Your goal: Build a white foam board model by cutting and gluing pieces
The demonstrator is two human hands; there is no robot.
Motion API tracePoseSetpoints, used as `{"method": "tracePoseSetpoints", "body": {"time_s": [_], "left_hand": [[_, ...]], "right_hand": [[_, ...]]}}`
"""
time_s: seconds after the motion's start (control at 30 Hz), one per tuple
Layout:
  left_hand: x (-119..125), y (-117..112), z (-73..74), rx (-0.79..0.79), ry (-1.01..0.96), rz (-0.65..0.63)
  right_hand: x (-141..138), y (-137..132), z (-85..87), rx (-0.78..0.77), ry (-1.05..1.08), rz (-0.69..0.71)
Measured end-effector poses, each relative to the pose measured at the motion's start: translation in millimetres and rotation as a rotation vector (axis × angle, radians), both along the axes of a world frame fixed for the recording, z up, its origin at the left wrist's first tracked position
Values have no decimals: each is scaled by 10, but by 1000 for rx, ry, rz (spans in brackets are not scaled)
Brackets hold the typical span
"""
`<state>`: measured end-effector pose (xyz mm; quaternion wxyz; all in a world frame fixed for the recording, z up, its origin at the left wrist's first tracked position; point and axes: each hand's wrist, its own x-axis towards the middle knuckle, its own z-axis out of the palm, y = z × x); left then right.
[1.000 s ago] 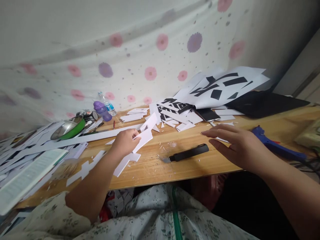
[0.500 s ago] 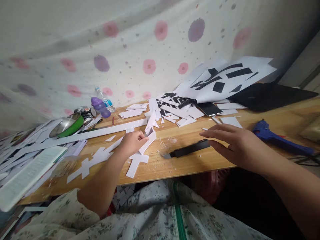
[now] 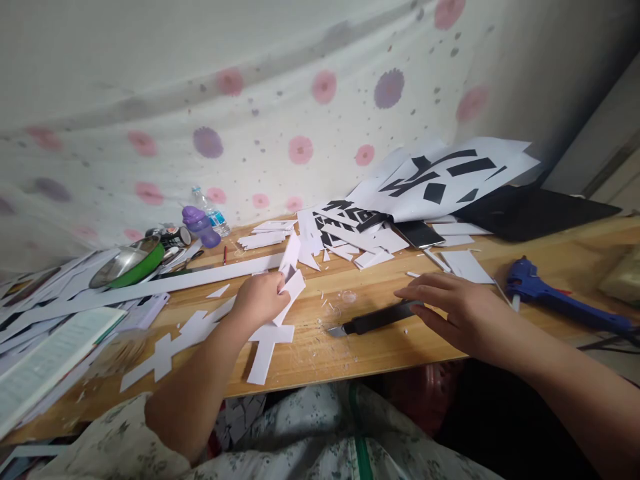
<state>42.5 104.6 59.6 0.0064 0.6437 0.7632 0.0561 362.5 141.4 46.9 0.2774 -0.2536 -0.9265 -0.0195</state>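
My left hand (image 3: 261, 295) is closed on a white foam board piece (image 3: 291, 297), fingers pinching its left side. Below it a white cross-shaped cutout (image 3: 261, 360) lies on the table, and another white cutout (image 3: 164, 353) lies to the left, partly behind my forearm. My right hand (image 3: 450, 310) hovers with fingers stretched out and holds nothing. Beneath its fingertips is the handle end of a black utility knife (image 3: 383, 318), its blade pointing left; whether the fingers touch it I cannot tell.
A blue glue gun (image 3: 555, 293) lies at the right. Behind are paper scraps and a large patterned sheet (image 3: 450, 180). A long white strip (image 3: 210, 277), a green bowl (image 3: 137, 267), a purple bottle (image 3: 200, 227) and an open book (image 3: 60, 367) occupy the left. The table's front edge is close.
The view has tilted up slightly, so everything sits lower. My left hand keeps its hold on the foam board piece. My right hand stays beside the knife's handle, fingers still stretched.
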Motion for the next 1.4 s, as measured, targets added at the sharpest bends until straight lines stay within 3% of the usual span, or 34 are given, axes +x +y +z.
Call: {"method": "tracePoseSetpoints", "body": {"time_s": [0.17,0.67,0.9,1.07,1.27,1.4], "left_hand": [[-48,-44,68,-19,58,83],[76,379,-99,-29,68,136],[-18,171,-135,82,18,138],[-398,-193,-135,133,24,268],[-1195,-712,-111,116,101,567],[-1711,-1056,-47,94,155,780]], "right_hand": [[-2,-13,-7,-32,-33,6],[67,14,-68,-35,-95,-11],[85,25,-80,-26,-102,7],[117,56,-119,-7,-106,17],[128,189,-288,99,-110,62],[97,183,-276,113,-129,85]]}}
